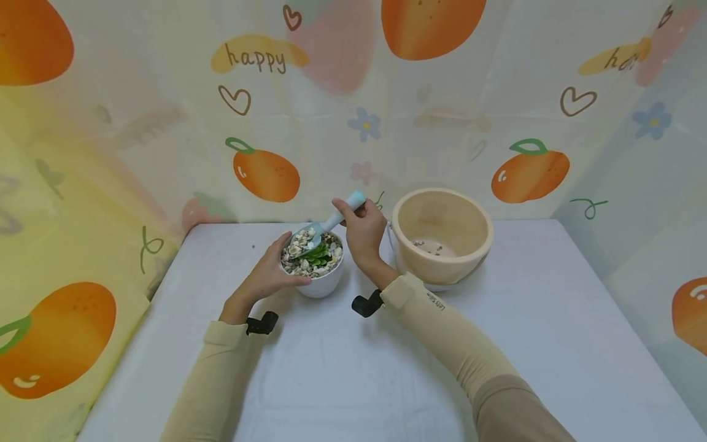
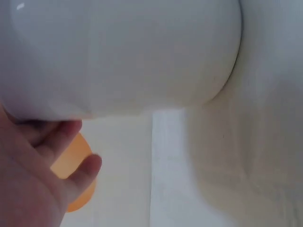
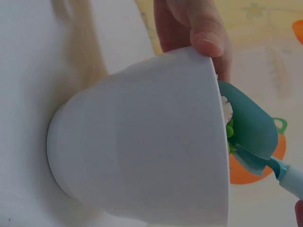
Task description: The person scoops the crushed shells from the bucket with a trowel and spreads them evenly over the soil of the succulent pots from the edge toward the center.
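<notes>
A white plant pot (image 1: 323, 287) stands on the table, filled with pale stones around a green succulent (image 1: 318, 255). My left hand (image 1: 264, 270) grips the pot at its rim, the thumb on the near side and the fingers on the far left. My right hand (image 1: 367, 238) holds a small light-blue trowel (image 1: 334, 221) by its handle, tilted down to the left. Whitish stones lie in the trowel's scoop, which overlaps the pot's rim and the succulent. In the right wrist view, the underside of the teal scoop (image 3: 253, 125) appears right at the rim.
A large beige basin (image 1: 442, 265) with a few small stones on its bottom stands to the right of the pot, close by my right hand. The white-covered table (image 1: 331, 380) backs onto a curtain (image 1: 442, 141) printed with fruit.
</notes>
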The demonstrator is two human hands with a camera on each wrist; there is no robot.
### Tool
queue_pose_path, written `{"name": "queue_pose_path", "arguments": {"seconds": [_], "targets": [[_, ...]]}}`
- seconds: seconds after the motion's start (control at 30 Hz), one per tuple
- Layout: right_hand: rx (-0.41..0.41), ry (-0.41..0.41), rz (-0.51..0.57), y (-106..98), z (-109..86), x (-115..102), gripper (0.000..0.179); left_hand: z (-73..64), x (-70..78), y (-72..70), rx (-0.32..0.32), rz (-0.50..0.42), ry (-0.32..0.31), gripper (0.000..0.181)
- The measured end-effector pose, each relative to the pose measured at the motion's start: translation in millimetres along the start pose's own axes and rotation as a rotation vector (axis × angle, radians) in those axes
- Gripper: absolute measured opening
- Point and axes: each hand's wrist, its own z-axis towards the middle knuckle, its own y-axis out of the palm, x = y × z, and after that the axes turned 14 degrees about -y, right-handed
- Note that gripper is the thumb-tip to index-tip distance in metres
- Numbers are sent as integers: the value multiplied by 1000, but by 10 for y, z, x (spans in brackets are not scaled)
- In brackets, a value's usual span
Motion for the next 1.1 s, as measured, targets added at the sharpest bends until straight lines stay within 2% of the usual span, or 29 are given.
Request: {"name": "queue_pose_path", "arguments": {"seconds": [0.13,0.37,0.47,0.57,0.7,0.83,0.93,1.1], "targets": [[-53,39,12,-34,19,-23,29,-15,-3,52,36,-11,-1,121],[-168,196,69,-123,91,-29,28,-26,-14,82,59,-15,-4,120],[-191,223,75,-156,106,-37,29,-41,-9,96,78,-15,-10,121],[-192,201,53,-177,108,-43,28,-61,8,121,110,-7,-18,122],[-188,125,15,-172,90,-50,26,-91,25,121,136,35,-19,123],[-207,59,-4,-171,76,-78,26,-76,22,31,74,51,-6,121],[-211,41,-17,-174,66,-83,28,-34,-6,-13,14,22,1,119],[-210,29,-26,-182,34,-77,29,-3,-27,34,5,-31,-17,119]]}}
